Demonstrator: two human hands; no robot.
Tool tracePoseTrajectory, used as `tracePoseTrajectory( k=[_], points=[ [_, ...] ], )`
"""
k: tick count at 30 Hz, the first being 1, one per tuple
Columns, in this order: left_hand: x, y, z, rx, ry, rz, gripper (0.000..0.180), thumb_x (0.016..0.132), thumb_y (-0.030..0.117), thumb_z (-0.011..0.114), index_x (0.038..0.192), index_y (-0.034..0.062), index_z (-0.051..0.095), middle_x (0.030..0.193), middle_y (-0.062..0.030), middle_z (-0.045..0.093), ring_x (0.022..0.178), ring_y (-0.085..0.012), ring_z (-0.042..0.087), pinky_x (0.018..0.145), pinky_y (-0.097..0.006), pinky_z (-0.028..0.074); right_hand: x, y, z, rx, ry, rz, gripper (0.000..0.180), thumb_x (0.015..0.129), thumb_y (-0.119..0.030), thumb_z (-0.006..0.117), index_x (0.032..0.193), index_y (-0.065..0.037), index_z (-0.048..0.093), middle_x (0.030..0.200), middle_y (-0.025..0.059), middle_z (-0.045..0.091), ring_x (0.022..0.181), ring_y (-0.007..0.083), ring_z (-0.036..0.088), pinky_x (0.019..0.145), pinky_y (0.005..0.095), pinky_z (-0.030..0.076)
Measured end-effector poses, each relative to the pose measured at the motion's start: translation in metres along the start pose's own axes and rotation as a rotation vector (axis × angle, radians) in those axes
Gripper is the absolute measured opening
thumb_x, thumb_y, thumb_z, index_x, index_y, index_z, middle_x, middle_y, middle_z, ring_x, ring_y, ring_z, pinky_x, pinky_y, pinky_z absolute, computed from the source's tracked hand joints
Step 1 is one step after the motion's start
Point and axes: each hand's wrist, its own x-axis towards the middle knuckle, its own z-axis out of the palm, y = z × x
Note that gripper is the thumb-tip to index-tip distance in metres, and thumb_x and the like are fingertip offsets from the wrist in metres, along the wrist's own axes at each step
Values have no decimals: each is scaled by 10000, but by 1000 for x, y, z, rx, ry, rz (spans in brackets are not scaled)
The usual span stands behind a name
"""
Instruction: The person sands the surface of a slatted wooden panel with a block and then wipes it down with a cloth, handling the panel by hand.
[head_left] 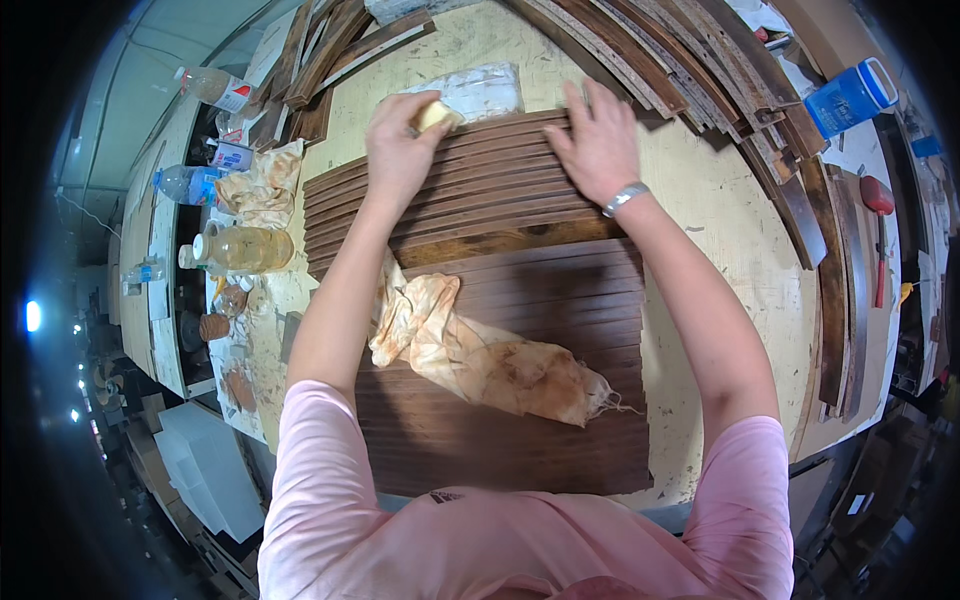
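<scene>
My left hand (402, 145) is closed around a small pale yellow block (436, 116), which looks like a sponge. It is at the far edge of a row of dark brown wooden strips (480, 170) lying side by side. Toward the right end of the same strips, my right hand (597, 140) lies flat with its fingers spread. A watch with a metal band (626, 198) is on that wrist. Closer to me, a stained, crumpled cloth (500, 365) rests across a dark, flat wooden surface of boards (560, 300).
Long wooden strips (640, 60) are stacked at the far right, more pieces (330, 55) at the far left. A bottle of yellowish liquid (245, 250), other bottles and a second cloth (262, 188) line the left. A blue container (845, 100) and a red-handled tool (878, 215) are at right.
</scene>
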Motion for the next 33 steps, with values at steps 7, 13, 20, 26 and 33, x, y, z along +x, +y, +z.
tracePoseTrajectory(
  k=[7, 13, 20, 26, 33],
  points=[
    [-7, -47, -9, -200, 158, -243, 345, 790, 37, 785, 1127, 40, 716, 1032, -90, 682, 927, -178, 660, 854, -284, 520, 50, -45, 21, 77, -283, -26, 845, 899, -675, 485, 1380, 19, 473, 1282, 224, 614, 1210, 337, 576, 1048, 442, 405],
    [9, -52, -8, -115, 94, -140, 371, 765, 41, 794, 1127, 32, 710, 1041, -133, 678, 916, -250, 656, 853, -325, 525, 61, -48, 26, 22, -366, -28, 793, 883, -703, 492, 1201, 10, 633, 1153, 187, 676, 1115, 323, 616, 1035, 450, 395],
    [7, -32, -9, 16, -39, -131, 374, 753, 61, 805, 1115, 38, 709, 1016, -133, 682, 936, -276, 656, 855, -341, 524, 56, -1, 0, 25, -409, 6, 617, 986, -584, 375, 1120, -99, 731, 1180, 138, 681, 1150, 302, 590, 1065, 559, 330],
    [19, -7, 26, 74, -82, -6, 358, 771, 105, 805, 1108, 36, 705, 1042, -129, 688, 966, -281, 653, 882, -366, 525, 23, 10, 14, 298, -184, 77, 295, 993, -304, 501, 1002, -94, 709, 1084, 162, 657, 1114, 400, 516, 964, 449, 469],
    [27, 33, 68, 235, -297, 122, 322, 808, 159, 784, 1097, 36, 714, 1046, -138, 693, 999, -279, 639, 937, -396, 521, 20, 14, 16, 293, -162, 47, 305, 993, -279, 474, 974, -65, 690, 1070, 181, 654, 1085, 407, 522, 961, 465, 463]
  ],
)
